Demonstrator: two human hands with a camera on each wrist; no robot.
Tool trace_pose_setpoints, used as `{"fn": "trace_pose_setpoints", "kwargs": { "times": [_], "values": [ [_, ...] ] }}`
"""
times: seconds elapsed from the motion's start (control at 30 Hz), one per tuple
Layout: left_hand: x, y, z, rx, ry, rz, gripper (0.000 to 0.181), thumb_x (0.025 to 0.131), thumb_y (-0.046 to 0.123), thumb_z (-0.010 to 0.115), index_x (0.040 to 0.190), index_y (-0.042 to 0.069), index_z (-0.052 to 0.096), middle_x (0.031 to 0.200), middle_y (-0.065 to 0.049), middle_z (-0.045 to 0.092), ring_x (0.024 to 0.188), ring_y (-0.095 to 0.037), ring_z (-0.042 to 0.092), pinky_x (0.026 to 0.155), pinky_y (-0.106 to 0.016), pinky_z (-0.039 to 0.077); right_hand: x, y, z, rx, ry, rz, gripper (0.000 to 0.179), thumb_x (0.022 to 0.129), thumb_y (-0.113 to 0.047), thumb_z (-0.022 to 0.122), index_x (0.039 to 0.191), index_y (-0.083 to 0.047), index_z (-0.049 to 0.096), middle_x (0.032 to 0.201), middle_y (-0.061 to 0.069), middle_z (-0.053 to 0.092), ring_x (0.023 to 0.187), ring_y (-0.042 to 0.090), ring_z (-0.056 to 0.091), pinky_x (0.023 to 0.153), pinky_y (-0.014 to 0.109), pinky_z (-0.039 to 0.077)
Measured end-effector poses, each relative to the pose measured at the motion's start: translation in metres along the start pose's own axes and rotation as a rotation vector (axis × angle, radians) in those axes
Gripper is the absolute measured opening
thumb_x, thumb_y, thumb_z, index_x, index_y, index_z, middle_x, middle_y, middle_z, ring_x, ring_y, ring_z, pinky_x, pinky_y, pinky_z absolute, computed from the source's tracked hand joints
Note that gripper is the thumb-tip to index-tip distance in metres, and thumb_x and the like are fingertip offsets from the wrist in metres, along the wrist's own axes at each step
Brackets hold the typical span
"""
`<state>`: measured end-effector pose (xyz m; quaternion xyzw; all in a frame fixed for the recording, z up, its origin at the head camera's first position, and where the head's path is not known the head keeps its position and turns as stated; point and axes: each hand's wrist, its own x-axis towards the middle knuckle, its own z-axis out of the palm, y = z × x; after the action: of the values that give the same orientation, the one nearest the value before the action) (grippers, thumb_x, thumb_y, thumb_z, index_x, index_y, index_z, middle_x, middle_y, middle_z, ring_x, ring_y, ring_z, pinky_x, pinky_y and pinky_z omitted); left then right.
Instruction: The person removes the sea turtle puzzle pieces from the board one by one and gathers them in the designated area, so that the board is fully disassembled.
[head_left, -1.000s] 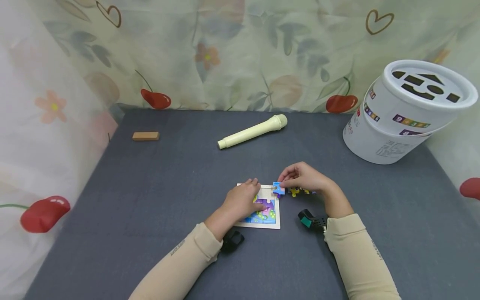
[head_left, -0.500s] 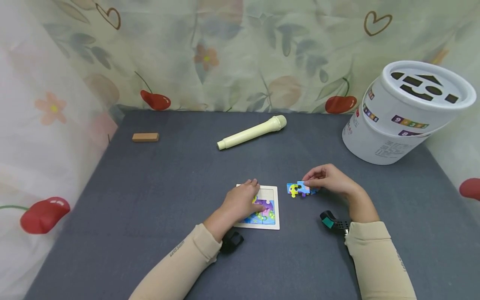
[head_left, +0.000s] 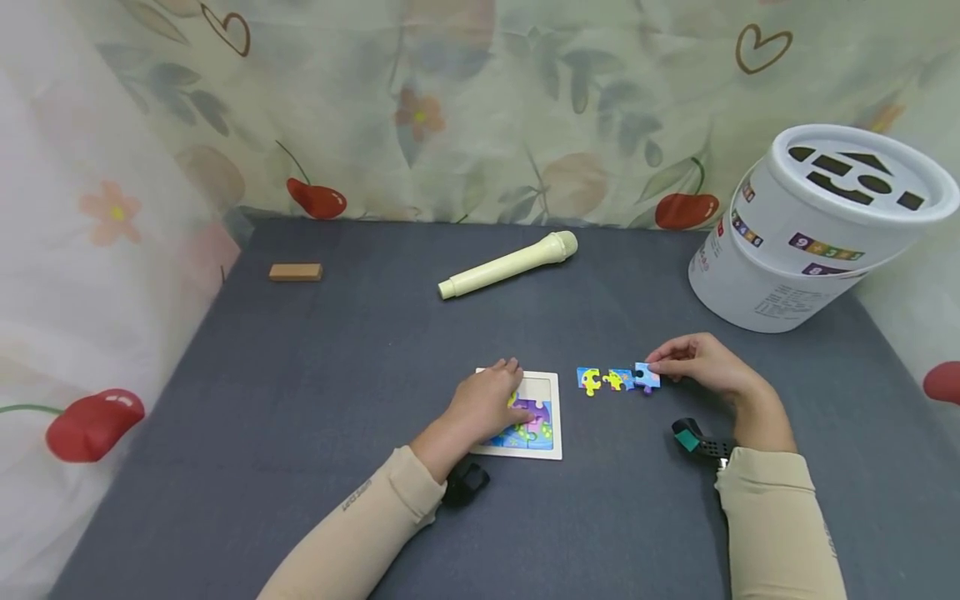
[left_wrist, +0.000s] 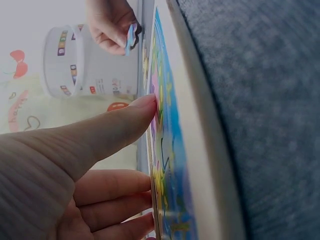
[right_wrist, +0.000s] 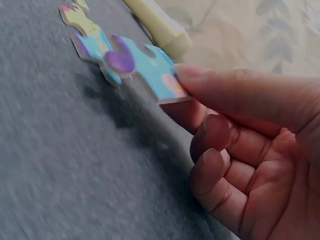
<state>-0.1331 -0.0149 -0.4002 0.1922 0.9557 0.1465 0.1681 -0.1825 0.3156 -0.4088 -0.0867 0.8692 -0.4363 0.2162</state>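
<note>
My right hand (head_left: 708, 367) pinches a blue puzzle piece (head_left: 646, 375) between thumb and fingers. In the right wrist view this jigsaw piece (right_wrist: 155, 75), with a purple knob and a pink patch, is tilted over the dark table. Two loose puzzle pieces, a yellow-and-blue one (head_left: 587, 379) and another (head_left: 618, 380), lie left of it. My left hand (head_left: 483, 404) rests on a wooden puzzle tray (head_left: 557, 433) and covers its left part. Thumb and fingertips touch the tray's colourful picture (left_wrist: 172, 130) in the left wrist view. Bare wood shows in the tray's upper right.
A cream toy microphone (head_left: 510, 265) lies farther back. At the back left is a small wooden block (head_left: 296, 272). A white bucket (head_left: 787, 258) with shaped slots in its lid stands at the back right. Patterned curtains (head_left: 480, 108) border the table.
My right hand moves right from the tray's upper right corner, carrying the blue puzzle piece past the two loose ones, which come into view. My left hand stays on the tray.
</note>
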Motion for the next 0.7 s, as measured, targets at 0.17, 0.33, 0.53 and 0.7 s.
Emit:
{"fn": "trace_pose_setpoints", "kwargs": {
  "times": [0.17, 0.33, 0.53, 0.7],
  "values": [
    [0.0, -0.0004, -0.0002, 0.001, 0.002, 0.005, 0.066, 0.085, 0.041, 0.065, 0.138, 0.007, 0.046, 0.148, -0.009, 0.037, 0.139, -0.023, 0.032, 0.108, -0.043, 0.036, -0.0028, 0.0041, -0.0052, -0.013, 0.001, 0.013, 0.032, 0.088, -0.025, 0.065, 0.106, 0.002, 0.066, 0.082, -0.011, 0.065, 0.071, 0.007, 0.054, 0.064, 0.024, 0.048],
    [-0.0005, -0.0003, -0.0005, 0.006, 0.01, 0.011, 0.066, 0.085, 0.041, 0.065, 0.138, 0.007, 0.046, 0.147, -0.01, 0.039, 0.139, -0.023, 0.033, 0.108, -0.042, 0.036, -0.0034, 0.0053, -0.0079, -0.029, -0.004, 0.053, 0.035, 0.088, -0.025, 0.065, 0.107, 0.004, 0.066, 0.082, -0.011, 0.065, 0.071, 0.006, 0.054, 0.065, 0.024, 0.049],
    [-0.0011, 0.0012, -0.0017, 0.011, 0.004, 0.008, 0.067, 0.085, 0.041, 0.065, 0.138, 0.006, 0.045, 0.147, -0.01, 0.039, 0.139, -0.023, 0.033, 0.109, -0.041, 0.035, -0.0025, 0.0057, -0.0084, -0.028, -0.018, 0.075, 0.036, 0.087, -0.025, 0.066, 0.108, 0.005, 0.065, 0.082, -0.011, 0.066, 0.072, 0.004, 0.055, 0.066, 0.023, 0.05],
    [-0.001, 0.0019, -0.0019, 0.016, 0.0, 0.007, 0.067, 0.086, 0.041, 0.064, 0.139, 0.006, 0.044, 0.148, -0.01, 0.038, 0.139, -0.023, 0.033, 0.109, -0.041, 0.034, -0.0036, 0.0072, -0.0087, -0.026, -0.04, 0.062, 0.038, 0.087, -0.023, 0.066, 0.111, 0.006, 0.063, 0.085, -0.01, 0.068, 0.076, 0.003, 0.059, 0.071, 0.021, 0.051]
  ]
}}
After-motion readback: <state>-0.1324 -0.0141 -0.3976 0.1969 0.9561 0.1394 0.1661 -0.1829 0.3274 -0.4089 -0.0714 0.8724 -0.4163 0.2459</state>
